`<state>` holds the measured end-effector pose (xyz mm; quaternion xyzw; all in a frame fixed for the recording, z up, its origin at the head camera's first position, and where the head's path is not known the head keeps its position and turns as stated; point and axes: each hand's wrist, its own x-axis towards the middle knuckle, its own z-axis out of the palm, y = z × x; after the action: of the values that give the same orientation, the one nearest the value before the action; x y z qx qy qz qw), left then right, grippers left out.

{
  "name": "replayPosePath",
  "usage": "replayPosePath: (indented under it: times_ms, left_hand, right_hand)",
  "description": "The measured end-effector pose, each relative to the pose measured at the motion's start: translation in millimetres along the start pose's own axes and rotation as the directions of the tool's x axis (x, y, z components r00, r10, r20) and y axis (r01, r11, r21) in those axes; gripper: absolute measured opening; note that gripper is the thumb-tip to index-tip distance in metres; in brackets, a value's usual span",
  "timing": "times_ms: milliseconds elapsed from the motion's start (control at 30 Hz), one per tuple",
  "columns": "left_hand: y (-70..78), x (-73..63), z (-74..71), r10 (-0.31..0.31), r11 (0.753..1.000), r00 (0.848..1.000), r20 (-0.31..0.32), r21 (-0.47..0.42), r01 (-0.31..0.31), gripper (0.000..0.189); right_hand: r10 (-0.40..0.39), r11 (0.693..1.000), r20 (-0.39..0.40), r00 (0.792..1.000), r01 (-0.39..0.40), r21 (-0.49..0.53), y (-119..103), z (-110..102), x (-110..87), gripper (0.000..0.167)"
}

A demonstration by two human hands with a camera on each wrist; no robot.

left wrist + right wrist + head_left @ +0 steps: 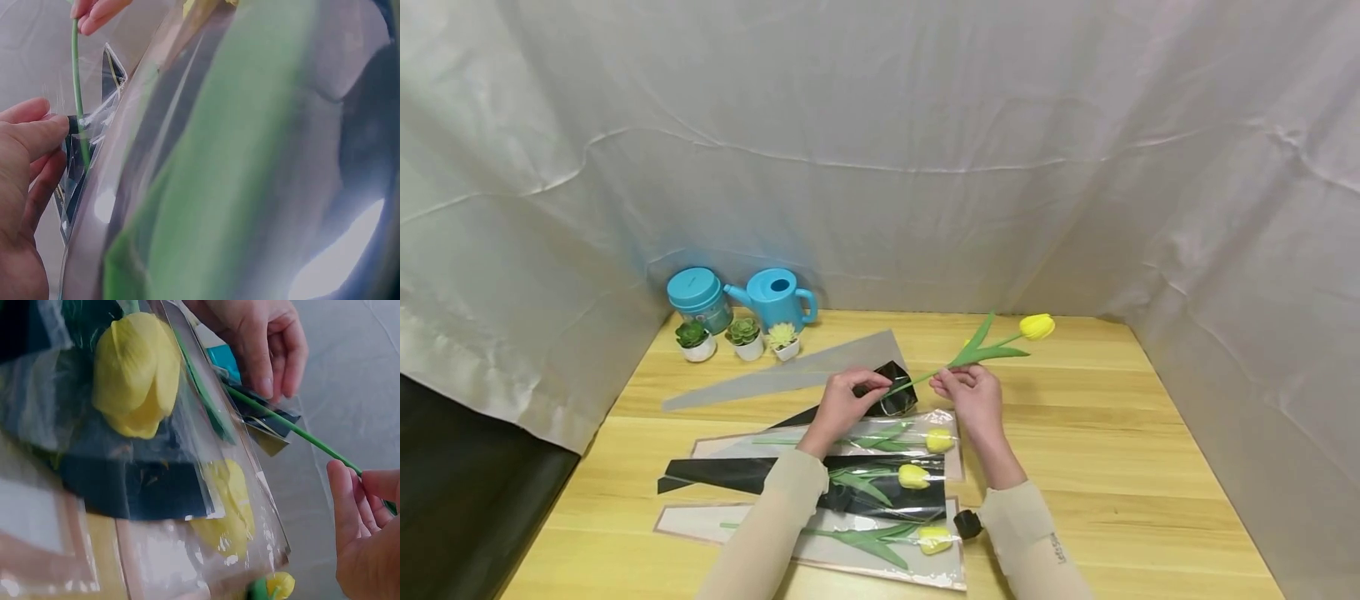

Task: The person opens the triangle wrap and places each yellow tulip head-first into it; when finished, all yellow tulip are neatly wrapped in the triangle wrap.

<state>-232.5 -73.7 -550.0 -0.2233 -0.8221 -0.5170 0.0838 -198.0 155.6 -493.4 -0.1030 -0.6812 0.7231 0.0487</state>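
Tulip (967, 357) over wooden tabletop (1112, 450), fabric (880, 217) behind.

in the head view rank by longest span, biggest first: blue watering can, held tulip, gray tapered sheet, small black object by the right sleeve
1. Gray tapered sheet
2. Held tulip, as far as it shows
3. Blue watering can
4. Small black object

Free table (1150, 442) right, wrapped tulips (913, 477) left
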Motion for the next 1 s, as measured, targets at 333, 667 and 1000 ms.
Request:
replayPosePath:
  times_ms: [333, 667, 1000]
  left_hand:
    - [3.3, 2.2, 3.7, 0.022, 0.999, 1.0, -0.018, -0.031, -0.022, 0.011]
    - [10.8, 3.8, 8.2, 0.022, 1.0, 1.0, -0.022, -0.018, -0.022, 0.011]
    - [12.6, 5.2, 10.9, 0.001, 1.0, 1.0, -0.004, -0.006, -0.001, 0.01]
  right_hand:
    - [0.025, 0.992, 0.039, 0.999, -0.02, -0.128, 8.4, 14.5, -1.9, 0.019]
    - [0.085, 0.974, 0.04, 0.996, -0.074, -0.216, 15.9, 25.4, -1.1, 0.02]
    - [0.165, 0.976, 0.042, 0.985, -0.157, -0.152, 20.3, 24.0, -3.5, 0.023]
